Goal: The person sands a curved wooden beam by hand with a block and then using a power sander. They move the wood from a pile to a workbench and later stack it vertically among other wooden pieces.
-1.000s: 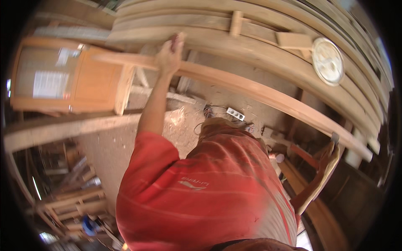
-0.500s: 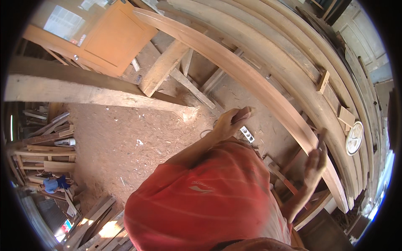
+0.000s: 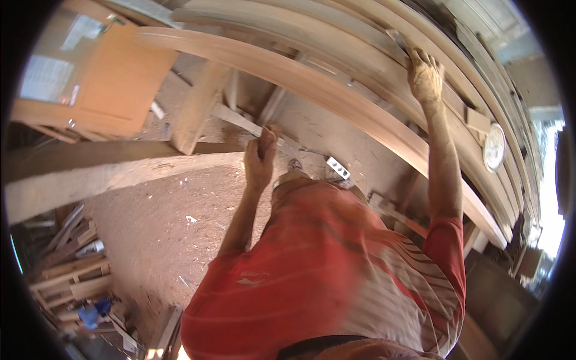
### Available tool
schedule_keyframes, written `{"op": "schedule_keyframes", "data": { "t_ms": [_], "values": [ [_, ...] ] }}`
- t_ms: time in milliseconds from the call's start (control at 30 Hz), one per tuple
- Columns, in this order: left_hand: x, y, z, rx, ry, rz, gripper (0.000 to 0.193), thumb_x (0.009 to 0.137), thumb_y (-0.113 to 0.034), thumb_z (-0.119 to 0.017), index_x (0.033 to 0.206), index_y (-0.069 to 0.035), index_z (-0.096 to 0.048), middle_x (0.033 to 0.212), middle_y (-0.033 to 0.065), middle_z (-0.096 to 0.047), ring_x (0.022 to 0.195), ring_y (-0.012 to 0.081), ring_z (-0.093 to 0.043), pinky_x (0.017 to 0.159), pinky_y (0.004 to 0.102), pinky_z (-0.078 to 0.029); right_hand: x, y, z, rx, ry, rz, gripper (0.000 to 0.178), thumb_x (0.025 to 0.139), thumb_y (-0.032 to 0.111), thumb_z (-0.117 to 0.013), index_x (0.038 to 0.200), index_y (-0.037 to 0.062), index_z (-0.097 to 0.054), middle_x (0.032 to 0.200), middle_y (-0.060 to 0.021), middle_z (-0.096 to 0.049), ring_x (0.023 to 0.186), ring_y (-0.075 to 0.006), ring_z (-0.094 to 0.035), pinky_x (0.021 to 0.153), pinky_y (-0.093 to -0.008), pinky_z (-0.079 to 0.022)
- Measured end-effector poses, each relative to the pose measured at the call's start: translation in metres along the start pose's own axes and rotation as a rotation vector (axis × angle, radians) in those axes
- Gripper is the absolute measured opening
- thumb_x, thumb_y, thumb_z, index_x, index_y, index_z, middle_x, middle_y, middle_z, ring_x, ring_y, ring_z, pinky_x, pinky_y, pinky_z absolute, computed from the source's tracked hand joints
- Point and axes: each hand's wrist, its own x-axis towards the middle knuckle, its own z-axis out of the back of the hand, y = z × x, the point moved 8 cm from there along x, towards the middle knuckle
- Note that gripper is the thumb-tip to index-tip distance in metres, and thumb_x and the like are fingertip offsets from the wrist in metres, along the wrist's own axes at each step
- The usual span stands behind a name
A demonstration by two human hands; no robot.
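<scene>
My right hand is raised with its grip spread flat against the top edge of the long plank, which runs on from under my palm down to both sides. My left hand hangs lower, its grip curled nearly shut just below that plank; I cannot tell whether it pinches anything. Beyond it lies a beam.

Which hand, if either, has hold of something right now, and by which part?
The right hand rests on the upper edge of the long curved brown wooden plank. The left hand hangs apart from it, seemingly empty, though blur hides its fingers.
</scene>
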Motion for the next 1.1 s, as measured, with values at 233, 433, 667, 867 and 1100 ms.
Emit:
{"op": "schedule_keyframes", "data": {
  "t_ms": [233, 433, 667, 867, 1100],
  "values": [
    [-0.034, -0.021, -0.009, 0.108, 0.195, 0.124, 0.019, 0.102, -0.014, -0.064, 0.116, -0.002, -0.062, 0.097, 0.0032, -0.064, 0.08, 0.0117, -0.057, 0.071, 0.0282, -0.047, -0.017, -0.002, -0.03, 0.069, 0.069, -0.092, 0.054, 0.104, 0.035, -0.06, 0.154, 0.0178, -0.049, 0.149, -0.0168, -0.055, 0.137, -0.0314, -0.054, 0.112, -0.0516, -0.04],
    [-0.037, -0.116, -0.074, -0.474, 0.363, 0.231, 0.024, 0.102, -0.013, -0.066, 0.121, 0.002, -0.06, 0.102, 0.0061, -0.067, 0.092, 0.0138, -0.067, 0.083, 0.0291, -0.055, -0.125, 0.083, 0.063, 0.978, 0.242, -0.158, 0.039, 0.096, 0.022, -0.072, 0.129, 0.0039, -0.063, 0.107, -0.0191, -0.073, 0.094, -0.0336, -0.074, 0.077, -0.0428, -0.059],
    [-0.065, -0.165, -0.173, -0.247, 0.858, -0.142, 0.032, 0.099, -0.013, -0.071, 0.124, 0.001, -0.057, 0.113, 0.0082, -0.064, 0.104, 0.0155, -0.063, 0.091, 0.0319, -0.052, -0.246, 0.064, 0.074, 1.386, 0.178, -0.438, 0.035, 0.099, 0.031, -0.072, 0.116, 0.0003, -0.066, 0.094, -0.0165, -0.064, 0.084, -0.0284, -0.064, 0.073, -0.0389, -0.051],
    [-0.13, -0.226, -0.285, -0.302, 1.257, -0.11, 0.038, 0.098, -0.012, -0.072, 0.13, 0.002, -0.056, 0.117, 0.013, -0.067, 0.108, 0.021, -0.067, 0.091, 0.035, -0.055, -0.339, -0.034, 0.095, 1.202, -0.124, -0.834, 0.033, 0.099, 0.03, -0.072, 0.119, 0.0038, -0.069, 0.1, -0.0181, -0.064, 0.082, -0.0342, -0.068, 0.072, -0.0422, -0.054],
    [-0.138, -0.27, -0.325, -0.149, 1.384, -0.325, 0.034, 0.093, -0.019, -0.078, 0.115, 0.0, -0.061, 0.093, 0.0176, -0.071, 0.082, 0.0289, -0.069, 0.076, 0.0417, -0.055, -0.352, -0.06, 0.109, 1.17, -0.33, -0.961, 0.021, 0.101, 0.014, -0.066, 0.114, -0.0009, -0.07, 0.1, -0.0153, -0.066, 0.088, -0.0268, -0.065, 0.078, -0.037, -0.052]
  ]
}}
